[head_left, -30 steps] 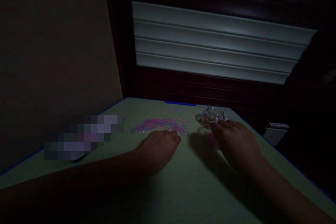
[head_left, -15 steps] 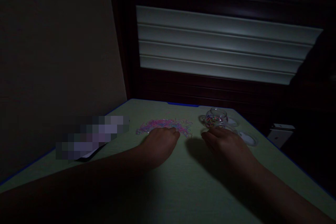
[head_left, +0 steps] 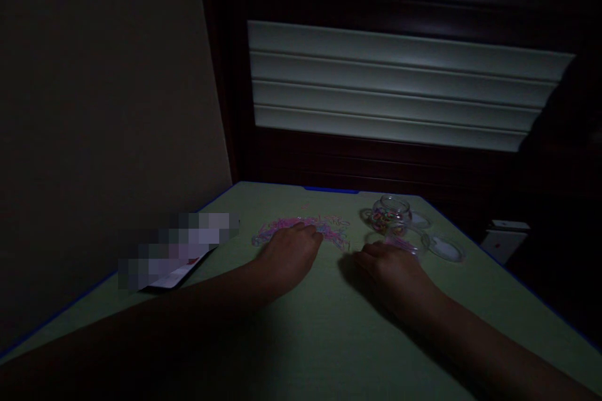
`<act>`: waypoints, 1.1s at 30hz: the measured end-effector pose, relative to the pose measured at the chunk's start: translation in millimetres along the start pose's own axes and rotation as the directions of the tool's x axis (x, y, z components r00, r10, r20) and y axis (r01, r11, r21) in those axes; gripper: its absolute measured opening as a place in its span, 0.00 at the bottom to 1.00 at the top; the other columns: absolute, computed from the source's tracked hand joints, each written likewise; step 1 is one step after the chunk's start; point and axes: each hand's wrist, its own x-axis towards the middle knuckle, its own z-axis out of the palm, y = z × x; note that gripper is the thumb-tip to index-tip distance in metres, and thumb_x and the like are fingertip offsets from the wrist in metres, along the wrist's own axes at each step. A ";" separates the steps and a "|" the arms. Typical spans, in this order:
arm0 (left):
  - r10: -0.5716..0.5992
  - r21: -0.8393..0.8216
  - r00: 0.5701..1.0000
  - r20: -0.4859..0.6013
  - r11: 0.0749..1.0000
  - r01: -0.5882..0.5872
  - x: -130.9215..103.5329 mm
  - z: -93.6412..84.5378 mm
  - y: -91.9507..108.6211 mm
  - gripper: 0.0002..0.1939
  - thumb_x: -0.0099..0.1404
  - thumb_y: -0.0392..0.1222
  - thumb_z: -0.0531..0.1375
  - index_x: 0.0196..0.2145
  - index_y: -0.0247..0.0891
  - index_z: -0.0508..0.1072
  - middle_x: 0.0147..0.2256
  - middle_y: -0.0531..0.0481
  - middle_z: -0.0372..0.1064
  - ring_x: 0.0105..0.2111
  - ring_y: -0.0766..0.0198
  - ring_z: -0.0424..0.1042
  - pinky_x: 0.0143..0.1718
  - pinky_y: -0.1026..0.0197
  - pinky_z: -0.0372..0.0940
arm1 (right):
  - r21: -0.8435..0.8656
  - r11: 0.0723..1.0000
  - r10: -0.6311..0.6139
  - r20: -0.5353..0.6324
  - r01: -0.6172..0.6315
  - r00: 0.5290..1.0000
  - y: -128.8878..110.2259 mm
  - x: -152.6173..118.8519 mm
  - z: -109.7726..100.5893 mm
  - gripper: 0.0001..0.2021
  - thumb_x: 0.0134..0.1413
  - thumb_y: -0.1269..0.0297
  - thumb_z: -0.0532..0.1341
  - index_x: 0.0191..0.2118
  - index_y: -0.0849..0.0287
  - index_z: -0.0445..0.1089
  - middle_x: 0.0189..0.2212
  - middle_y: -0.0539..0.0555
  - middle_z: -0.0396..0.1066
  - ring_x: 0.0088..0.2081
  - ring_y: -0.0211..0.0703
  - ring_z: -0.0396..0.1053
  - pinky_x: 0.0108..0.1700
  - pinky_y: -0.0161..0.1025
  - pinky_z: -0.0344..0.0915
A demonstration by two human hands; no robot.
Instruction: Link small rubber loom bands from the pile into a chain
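A loose pile of thin pink, purple and bluish rubber bands (head_left: 336, 235) lies spread on the pale green table. My left hand (head_left: 291, 257) rests at the pile's near edge, fingers curled down into it and their tips hidden. To its right, my right hand (head_left: 395, 272) is closed low over the table, its fingertips turned toward the pile; whatever they pinch does not show. Just behind that hand is a clear jar (head_left: 421, 241), seemingly on its side, with pink bands inside. Beyond it stands a rounded clear jar (head_left: 392, 216) holding multicoloured small bands.
Two clear round lids (head_left: 444, 249) lie right of the jars. A phone or tablet (head_left: 176, 277), partly blurred out, leans at the left. The table (head_left: 320, 338) has a blue edge. Past its right side is a white device (head_left: 504, 244); a dark slatted panel stands behind.
My right hand has come slightly nearer and left, uncovering the jar with pink bands. My left hand has shifted a little over the pile. The view has tilted slightly.
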 end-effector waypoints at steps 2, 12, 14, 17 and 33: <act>0.008 0.016 0.999 -0.034 1.000 -0.007 0.7 0.3 -1.8 0.09 0.64 0.35 0.49 0.32 0.35 0.69 0.34 0.45 0.67 0.37 0.58 0.64 0.35 0.58 0.61 | -0.003 1.000 0.007 0.000 -0.007 1.000 -0.4 0.3 1.8 0.07 0.55 0.71 0.51 0.29 0.59 0.65 0.26 0.50 0.67 0.27 0.37 0.62 0.30 0.35 0.51; 0.012 0.059 0.995 -0.100 0.998 -0.006 4.3 13.7 -15.0 0.07 0.63 0.34 0.50 0.32 0.34 0.68 0.34 0.46 0.65 0.36 0.58 0.62 0.34 0.58 0.61 | 0.000 1.000 0.024 -0.007 -0.024 1.000 -5.8 1.4 3.6 0.07 0.55 0.71 0.51 0.30 0.59 0.65 0.26 0.51 0.67 0.26 0.37 0.60 0.28 0.36 0.49; 0.013 0.066 0.996 -0.089 0.998 -0.007 3.8 13.3 -13.6 0.07 0.63 0.33 0.51 0.32 0.34 0.68 0.34 0.45 0.65 0.37 0.58 0.62 0.35 0.57 0.61 | -0.006 0.999 0.036 -0.011 -0.036 0.999 -5.5 1.1 0.7 0.07 0.55 0.71 0.51 0.29 0.60 0.65 0.25 0.51 0.67 0.26 0.37 0.60 0.28 0.36 0.49; 0.030 0.078 0.997 -0.069 0.997 -0.024 1.3 9.2 -9.1 0.08 0.62 0.31 0.51 0.34 0.34 0.68 0.36 0.44 0.65 0.38 0.58 0.62 0.38 0.57 0.60 | -0.010 0.999 0.050 -0.009 -0.050 0.999 -3.9 0.0 -3.7 0.07 0.55 0.72 0.51 0.30 0.60 0.65 0.26 0.52 0.67 0.27 0.38 0.61 0.29 0.35 0.50; -0.044 0.092 0.986 0.160 0.995 0.030 -7.2 -8.6 12.4 0.12 0.56 0.24 0.51 0.34 0.31 0.71 0.36 0.40 0.66 0.37 0.54 0.66 0.33 0.56 0.63 | 0.033 0.994 0.103 0.015 -0.103 0.995 0.5 -1.7 -10.1 0.08 0.53 0.74 0.51 0.32 0.60 0.67 0.27 0.52 0.67 0.29 0.37 0.64 0.31 0.34 0.53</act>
